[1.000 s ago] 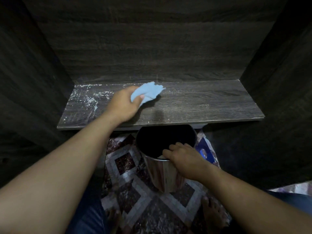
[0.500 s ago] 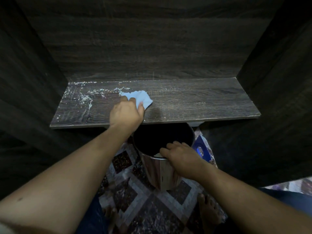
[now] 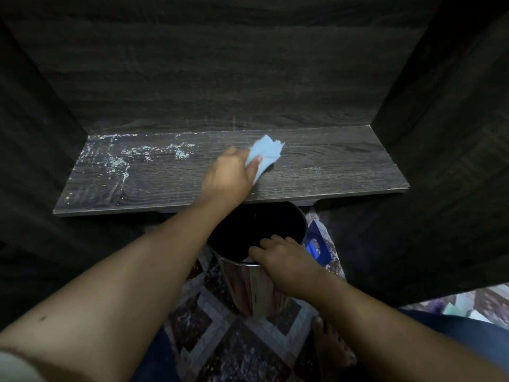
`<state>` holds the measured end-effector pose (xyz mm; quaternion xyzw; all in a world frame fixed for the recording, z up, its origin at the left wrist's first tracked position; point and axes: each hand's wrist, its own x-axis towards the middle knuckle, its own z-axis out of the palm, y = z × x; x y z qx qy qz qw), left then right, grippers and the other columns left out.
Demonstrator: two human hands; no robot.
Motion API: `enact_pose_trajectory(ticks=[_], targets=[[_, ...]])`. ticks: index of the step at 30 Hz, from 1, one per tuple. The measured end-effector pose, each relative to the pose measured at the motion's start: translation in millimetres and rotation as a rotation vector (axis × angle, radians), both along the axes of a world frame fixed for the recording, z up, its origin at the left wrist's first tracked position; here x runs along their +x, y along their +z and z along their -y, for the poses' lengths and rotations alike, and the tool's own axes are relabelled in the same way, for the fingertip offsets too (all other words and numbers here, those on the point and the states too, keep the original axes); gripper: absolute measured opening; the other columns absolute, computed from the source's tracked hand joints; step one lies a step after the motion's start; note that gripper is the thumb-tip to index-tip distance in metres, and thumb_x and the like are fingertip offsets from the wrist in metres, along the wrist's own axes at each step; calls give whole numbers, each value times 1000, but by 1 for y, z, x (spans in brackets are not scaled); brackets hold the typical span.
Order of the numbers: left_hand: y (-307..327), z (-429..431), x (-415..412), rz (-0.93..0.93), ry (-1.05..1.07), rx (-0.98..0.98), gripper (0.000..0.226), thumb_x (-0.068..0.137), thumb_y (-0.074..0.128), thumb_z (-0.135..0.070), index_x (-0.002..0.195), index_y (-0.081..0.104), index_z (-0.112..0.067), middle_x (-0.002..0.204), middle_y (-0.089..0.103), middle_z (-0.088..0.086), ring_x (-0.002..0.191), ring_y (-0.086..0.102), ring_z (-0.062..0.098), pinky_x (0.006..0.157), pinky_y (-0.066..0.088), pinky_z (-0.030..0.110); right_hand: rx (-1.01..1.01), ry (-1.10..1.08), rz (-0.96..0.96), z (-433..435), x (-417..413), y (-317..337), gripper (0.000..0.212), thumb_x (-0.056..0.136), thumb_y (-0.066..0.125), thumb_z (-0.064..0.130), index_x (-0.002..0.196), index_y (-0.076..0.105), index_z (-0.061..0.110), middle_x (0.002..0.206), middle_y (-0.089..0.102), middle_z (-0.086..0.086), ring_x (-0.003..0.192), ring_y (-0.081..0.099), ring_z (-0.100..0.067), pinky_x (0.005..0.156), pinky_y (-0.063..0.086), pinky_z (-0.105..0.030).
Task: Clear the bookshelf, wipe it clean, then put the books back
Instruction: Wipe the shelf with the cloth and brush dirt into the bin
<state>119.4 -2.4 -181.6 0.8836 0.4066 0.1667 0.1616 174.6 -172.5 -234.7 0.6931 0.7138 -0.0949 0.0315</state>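
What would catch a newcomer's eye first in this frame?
The light blue cloth, gripped by the left hand at mid-shelf, stands out against the dark wooden shelf. White dust specks cover the shelf's left part. Below its front edge, the right hand grips the rim of a shiny metal bin.

Home room: dark wood-grain shelf unit (image 3: 303, 172), patterned floor tiles (image 3: 220, 337), steel bin (image 3: 248, 285).

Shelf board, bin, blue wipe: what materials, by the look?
Shelf board: likely matte woodgrain laminate; flat, regular grain, thin edge.
Bin: polished metal, probably steel; mirror-like reflections on its wall.
Blue wipe: soft cloth or tissue; crumpled folds, cannot tell which.
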Motion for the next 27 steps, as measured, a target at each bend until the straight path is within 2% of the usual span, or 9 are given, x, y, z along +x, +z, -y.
enact_pose_trajectory(ticks=[3,8,13,17,22,27], targets=[[4,-22,-12,44,-18,101,40,97,49,-40,121,63,-11,110,53,19,98,56,38,82,47,43,1,-6,-7,-2,1,3,42,89,50,6,129,45,18,121,51,-8,114,45,-28,89,35,-38],[-19,-44,-27,-91,-65,126,40,90,62,-38,123,63,-17,111,51,17,107,46,36,89,44,45,4,-10,8,-3,2,4,34,93,47,12,127,45,17,121,51,-9,114,45,-29,89,35,-39],[-22,-42,-20,-162,-111,142,41,93,59,-26,132,54,-16,121,57,15,110,48,36,94,42,44,-7,-14,18,-3,2,4,38,91,46,9,128,44,16,121,51,-10,114,45,-29,89,35,-39],[-16,-35,-15,-190,-237,113,45,87,60,-12,131,56,-21,125,59,8,112,50,33,96,42,39,-26,-12,11,-1,1,3,39,91,46,8,129,44,17,121,50,-9,113,45,-29,88,35,-38],[-7,-28,-19,-189,-333,68,45,85,55,-10,127,60,-27,127,61,1,114,51,29,94,44,41,-39,-9,19,1,1,5,41,92,45,10,132,43,18,123,50,-9,114,45,-29,89,35,-37],[1,-13,-28,-181,-415,46,38,88,53,-12,121,64,-25,120,64,1,111,54,27,92,43,33,-45,4,30,2,-3,10,41,93,44,10,134,43,18,123,50,-10,114,44,-30,87,34,-37]])
